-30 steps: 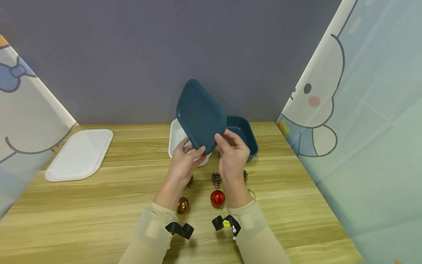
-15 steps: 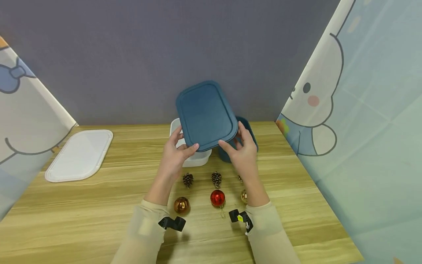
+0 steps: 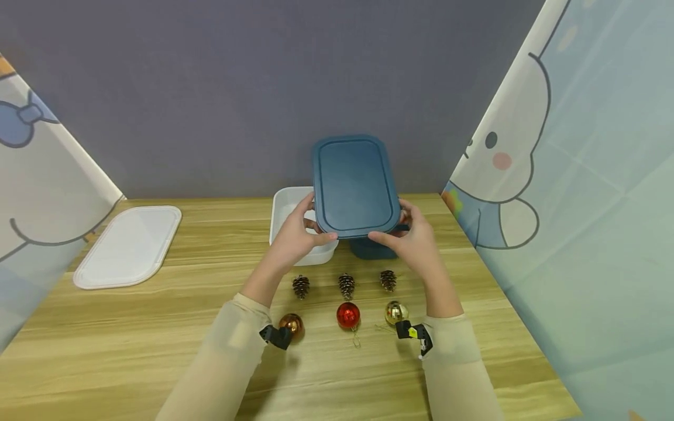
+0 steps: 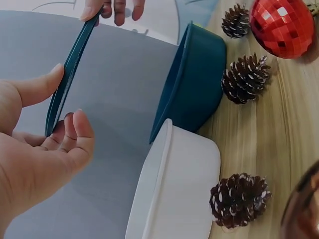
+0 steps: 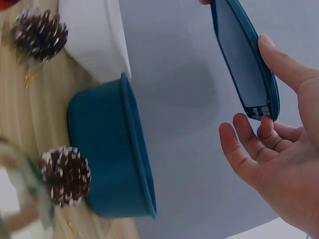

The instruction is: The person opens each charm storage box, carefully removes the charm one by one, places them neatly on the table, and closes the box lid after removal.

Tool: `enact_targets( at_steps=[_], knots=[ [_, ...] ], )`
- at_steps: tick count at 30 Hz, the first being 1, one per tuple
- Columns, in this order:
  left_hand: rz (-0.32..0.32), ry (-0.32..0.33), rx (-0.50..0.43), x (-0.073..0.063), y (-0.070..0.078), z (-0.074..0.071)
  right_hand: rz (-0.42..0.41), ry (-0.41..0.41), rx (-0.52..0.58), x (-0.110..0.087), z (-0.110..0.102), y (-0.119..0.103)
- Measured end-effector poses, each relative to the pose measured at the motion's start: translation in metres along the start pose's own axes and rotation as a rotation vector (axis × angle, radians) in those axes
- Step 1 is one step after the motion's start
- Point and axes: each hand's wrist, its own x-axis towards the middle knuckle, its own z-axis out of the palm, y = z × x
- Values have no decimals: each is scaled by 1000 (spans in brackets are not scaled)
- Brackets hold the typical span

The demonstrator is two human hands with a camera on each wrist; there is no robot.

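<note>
Both hands hold a dark blue rectangular lid (image 3: 355, 184) in the air, its near edge toward me. My left hand (image 3: 296, 233) pinches its near left corner, thumb on top and fingers beneath. At the near right corner my right hand (image 3: 413, 237) grips it the same way. Below the lid stands a blue box (image 4: 194, 82), mostly hidden in the head view; the right wrist view shows it uncovered, apart from the lid. To its left is a white box (image 3: 286, 204) without a lid, partly covered from view by the blue lid and my left hand.
A white lid (image 3: 128, 247) lies flat at the table's left. In front of the boxes sit pine cones (image 3: 346, 286) in a row, then a red bauble (image 3: 348, 316), a gold bauble (image 3: 395, 313) and a brown bauble (image 3: 292, 326). A grey wall (image 3: 226, 117) rises behind.
The blue lid has turned from a slanted diamond pose to nearly square with the table and moved right, over the blue box. My hands have spread apart to its two near corners.
</note>
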Motion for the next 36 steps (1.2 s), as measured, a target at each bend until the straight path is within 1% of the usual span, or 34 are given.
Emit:
enact_targets(
  at_steps=[4, 9, 12, 16, 21, 28, 31, 36],
  knots=[
    [40, -5, 76, 8, 1, 7, -4, -1, 0, 3, -5, 7],
    [85, 2, 217, 19, 1, 18, -64, 5, -33, 8, -10, 15],
    [78, 6, 287, 26, -1, 25, -66, 6, -53, 10, -14, 20],
    [44, -4, 357, 34, -5, 32, -58, 10, -75, 13, -18, 29],
    [30, -19, 402, 40, -11, 39, -71, 4, -98, 15, -22, 39],
    [2, -33, 444, 48, -11, 45, -51, -6, -150, 17, -29, 46],
    [-14, -34, 430, 52, -13, 47, -50, -8, -155, 19, -30, 48],
    [-57, -37, 363, 54, -16, 52, -45, -11, -145, 20, -30, 52]
  ],
)
